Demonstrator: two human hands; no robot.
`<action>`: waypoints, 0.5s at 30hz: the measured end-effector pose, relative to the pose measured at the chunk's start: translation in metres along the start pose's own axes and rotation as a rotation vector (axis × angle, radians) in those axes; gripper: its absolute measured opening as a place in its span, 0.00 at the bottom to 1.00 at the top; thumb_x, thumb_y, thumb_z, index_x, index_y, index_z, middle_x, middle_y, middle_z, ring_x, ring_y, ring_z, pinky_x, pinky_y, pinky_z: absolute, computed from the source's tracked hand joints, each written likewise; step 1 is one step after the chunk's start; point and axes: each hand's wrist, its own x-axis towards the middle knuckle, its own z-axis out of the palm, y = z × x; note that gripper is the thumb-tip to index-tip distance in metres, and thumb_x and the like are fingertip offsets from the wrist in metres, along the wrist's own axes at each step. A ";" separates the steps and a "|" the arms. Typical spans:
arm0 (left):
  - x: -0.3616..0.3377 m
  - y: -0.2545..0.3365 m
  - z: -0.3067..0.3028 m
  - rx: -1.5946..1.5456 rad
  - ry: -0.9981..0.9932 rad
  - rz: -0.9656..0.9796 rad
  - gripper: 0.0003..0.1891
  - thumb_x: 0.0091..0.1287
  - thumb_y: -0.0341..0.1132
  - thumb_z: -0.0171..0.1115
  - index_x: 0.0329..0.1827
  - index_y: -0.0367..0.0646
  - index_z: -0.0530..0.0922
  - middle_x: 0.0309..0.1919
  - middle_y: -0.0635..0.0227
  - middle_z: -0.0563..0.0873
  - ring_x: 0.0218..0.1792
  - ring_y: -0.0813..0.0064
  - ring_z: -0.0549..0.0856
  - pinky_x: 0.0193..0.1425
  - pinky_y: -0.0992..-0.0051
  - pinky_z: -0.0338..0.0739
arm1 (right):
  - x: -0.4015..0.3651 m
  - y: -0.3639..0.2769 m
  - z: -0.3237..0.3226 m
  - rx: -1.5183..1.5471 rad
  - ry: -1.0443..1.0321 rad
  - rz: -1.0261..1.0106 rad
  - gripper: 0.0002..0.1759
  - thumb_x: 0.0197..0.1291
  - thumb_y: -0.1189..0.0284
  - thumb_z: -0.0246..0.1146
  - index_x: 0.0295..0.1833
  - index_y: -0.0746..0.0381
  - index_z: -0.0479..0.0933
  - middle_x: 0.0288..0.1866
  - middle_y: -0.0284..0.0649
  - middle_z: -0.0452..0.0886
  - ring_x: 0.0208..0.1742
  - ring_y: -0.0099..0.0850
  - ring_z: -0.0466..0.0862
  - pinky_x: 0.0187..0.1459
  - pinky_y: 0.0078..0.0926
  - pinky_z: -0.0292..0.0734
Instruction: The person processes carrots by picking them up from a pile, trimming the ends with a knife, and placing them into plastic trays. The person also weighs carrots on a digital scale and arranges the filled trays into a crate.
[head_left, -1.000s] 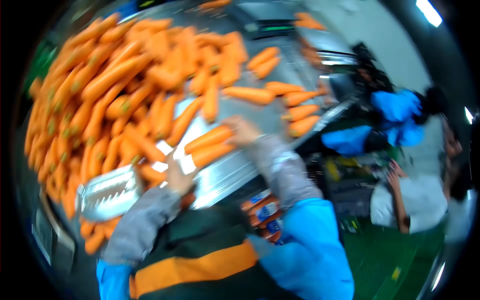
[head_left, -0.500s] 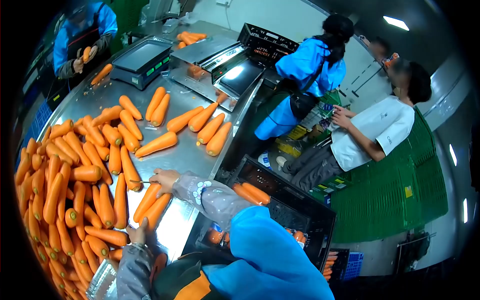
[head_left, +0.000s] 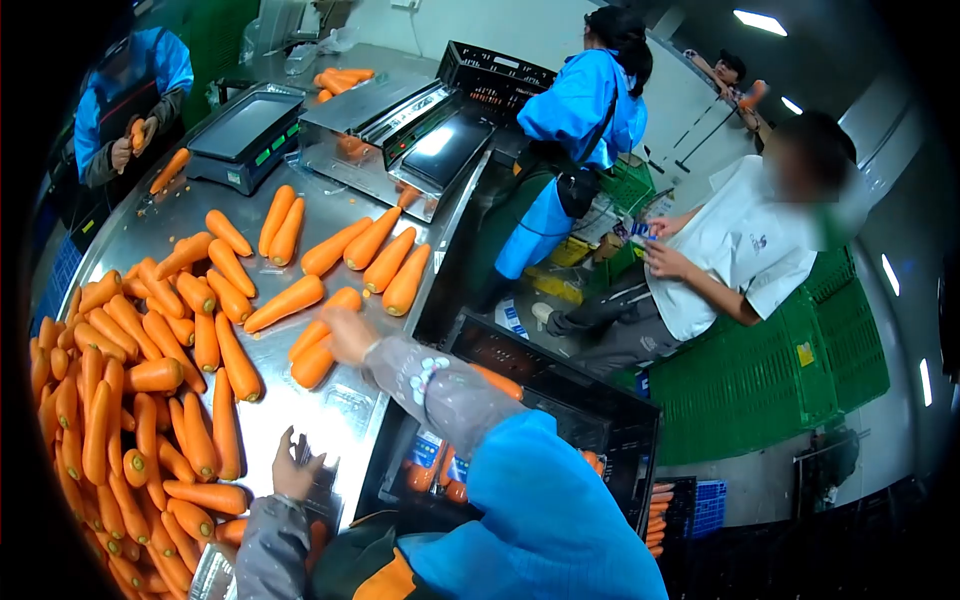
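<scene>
Two carrots (head_left: 314, 362) lie side by side on the steel table. My right hand (head_left: 352, 336) is at their right side, its fingers overlapping them and smeared by motion, so I cannot tell its grip. My left hand (head_left: 296, 470) hovers over the shiny table near its front edge, fingers spread and nothing in them. A large heap of carrots (head_left: 120, 420) fills the table left of it. Beyond my right hand, more carrots (head_left: 385, 262) lie in a loose row.
A black crate (head_left: 620, 425) with packed carrots stands right of the table (head_left: 290, 415). Toward the back are a scale (head_left: 243, 140) and a steel machine (head_left: 400, 135). A co-worker (head_left: 130, 100) holds a carrot at far left; other people stand beyond the crate, near stacked green crates (head_left: 740, 400).
The two carrots have moved away from me across the table, with my right hand beside them. My left hand has come off the carrots and opened. The whole view has shifted slightly.
</scene>
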 end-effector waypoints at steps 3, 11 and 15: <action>-0.030 -0.009 0.008 0.586 -0.010 0.154 0.46 0.44 0.44 0.79 0.65 0.36 0.64 0.52 0.51 0.77 0.55 0.53 0.75 0.61 0.64 0.70 | -0.031 -0.022 0.004 0.114 -0.280 -0.082 0.24 0.46 0.74 0.70 0.52 0.64 0.76 0.56 0.49 0.76 0.57 0.45 0.76 0.55 0.37 0.73; -0.039 -0.016 0.011 0.562 0.031 0.099 0.49 0.40 0.42 0.81 0.65 0.37 0.62 0.56 0.52 0.72 0.59 0.54 0.70 0.64 0.64 0.67 | -0.109 -0.039 0.020 0.085 -0.282 0.153 0.34 0.51 0.68 0.70 0.64 0.63 0.67 0.60 0.52 0.71 0.59 0.48 0.74 0.59 0.38 0.70; -0.038 -0.035 0.009 0.660 0.281 0.115 0.45 0.42 0.37 0.80 0.63 0.35 0.63 0.59 0.49 0.69 0.61 0.51 0.68 0.66 0.63 0.66 | -0.120 -0.046 0.017 0.056 -0.269 0.325 0.34 0.55 0.67 0.67 0.66 0.63 0.64 0.62 0.53 0.68 0.61 0.49 0.73 0.59 0.40 0.70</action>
